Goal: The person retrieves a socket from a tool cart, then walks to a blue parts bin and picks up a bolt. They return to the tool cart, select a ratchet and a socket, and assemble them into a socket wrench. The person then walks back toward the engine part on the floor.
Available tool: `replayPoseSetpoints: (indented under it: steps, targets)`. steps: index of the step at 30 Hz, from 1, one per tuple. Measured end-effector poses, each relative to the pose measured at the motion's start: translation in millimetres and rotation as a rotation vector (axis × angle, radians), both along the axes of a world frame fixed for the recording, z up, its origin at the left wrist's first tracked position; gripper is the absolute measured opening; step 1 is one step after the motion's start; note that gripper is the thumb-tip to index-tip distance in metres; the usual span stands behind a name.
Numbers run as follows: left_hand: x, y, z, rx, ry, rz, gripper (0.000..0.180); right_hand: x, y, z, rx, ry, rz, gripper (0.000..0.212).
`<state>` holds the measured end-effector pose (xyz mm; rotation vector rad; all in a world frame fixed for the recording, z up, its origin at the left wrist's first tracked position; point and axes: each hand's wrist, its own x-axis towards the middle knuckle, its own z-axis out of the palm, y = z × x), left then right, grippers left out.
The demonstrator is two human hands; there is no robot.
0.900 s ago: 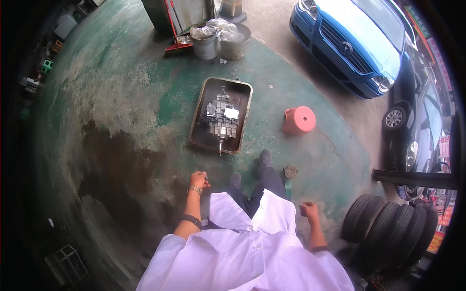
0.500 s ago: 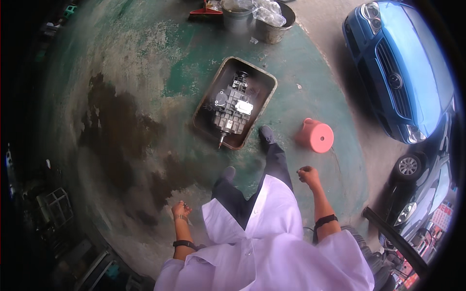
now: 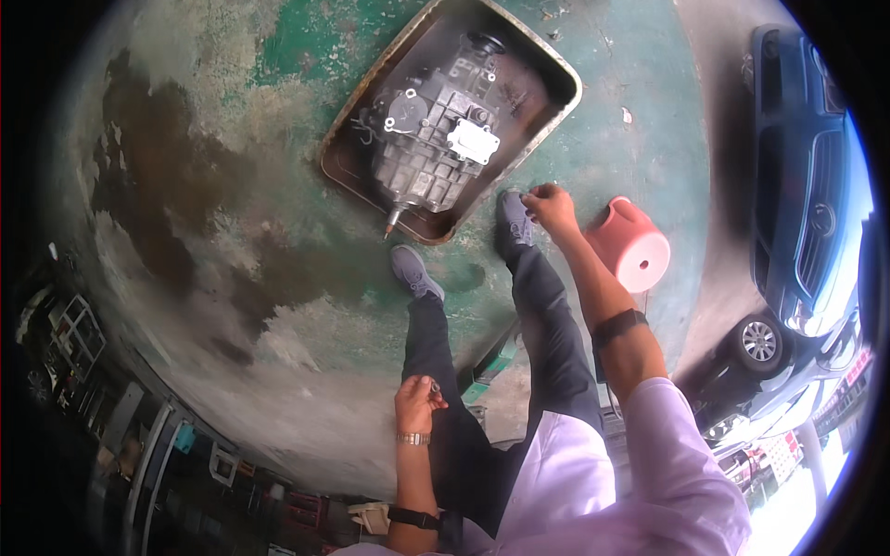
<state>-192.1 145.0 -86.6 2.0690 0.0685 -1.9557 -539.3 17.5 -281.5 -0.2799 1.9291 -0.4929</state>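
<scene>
Left hand (image 3: 417, 403) — fingers curled in against the thigh, a small dark object seemingly pinched at the fingertips; what it is cannot be told. Right hand (image 3: 549, 206) — extended forward, loosely closed, nothing seen in it, just beside the metal tray (image 3: 547, 69). Grey gearbox (image 3: 436, 139) — laid inside the tray on the green floor (image 3: 278, 56). Pink stool (image 3: 630, 246) — tipped over, near the right forearm.

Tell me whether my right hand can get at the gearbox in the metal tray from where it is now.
Probably yes: the right hand hangs just beside the tray, nothing lies between it and the gearbox.
</scene>
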Motion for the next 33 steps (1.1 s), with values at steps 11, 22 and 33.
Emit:
replayPoseSetpoints:
  steps: [11,22,33]
  targets:
    - [7.0,11.1,-48.2,0.062,-0.022,0.232,0.015,80.8,-72.4,-143.0,0.009,0.416,0.298,0.029]
    - [23.1,0.6,-61.2,0.023,0.022,0.344,0.015,91.4,-75.0,-133.8,-0.057,0.543,0.455,0.027]
    - [21.5,-5.6,-65.2,0.038,0.002,0.358,0.014,91.0,-82.4,-140.9,-0.074,0.558,0.473,0.025]
